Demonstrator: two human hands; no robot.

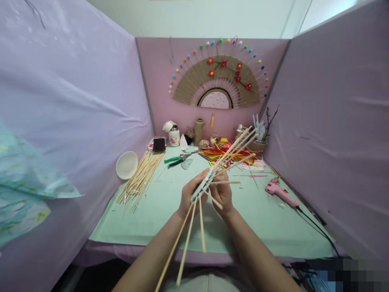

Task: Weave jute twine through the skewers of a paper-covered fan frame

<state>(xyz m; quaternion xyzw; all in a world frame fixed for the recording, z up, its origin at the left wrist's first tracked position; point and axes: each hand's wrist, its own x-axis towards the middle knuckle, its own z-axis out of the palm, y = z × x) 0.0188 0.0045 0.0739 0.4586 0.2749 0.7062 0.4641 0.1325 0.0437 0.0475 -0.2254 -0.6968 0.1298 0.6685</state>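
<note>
Between my two hands, above the near middle of the table, is a stick fan frame [204, 184]: a narrow pale base with thin wooden sticks spreading out from it, some toward me and some toward the back right. My left hand [191, 192] grips the base from the left, its fingers partly behind it. My right hand [223, 192] is closed on the other side of the base, with sticks crossing in front of its fingers. The base is tilted and seen nearly edge-on.
Loose wooden sticks [142, 174] lie at the left beside a white dish [127, 165]. Green-handled pliers [174, 160] and red and yellow strips [234, 154] are farther back. A pink glue gun [281, 192] with a black cord lies right. A finished fan [185, 83] hangs on the back panel.
</note>
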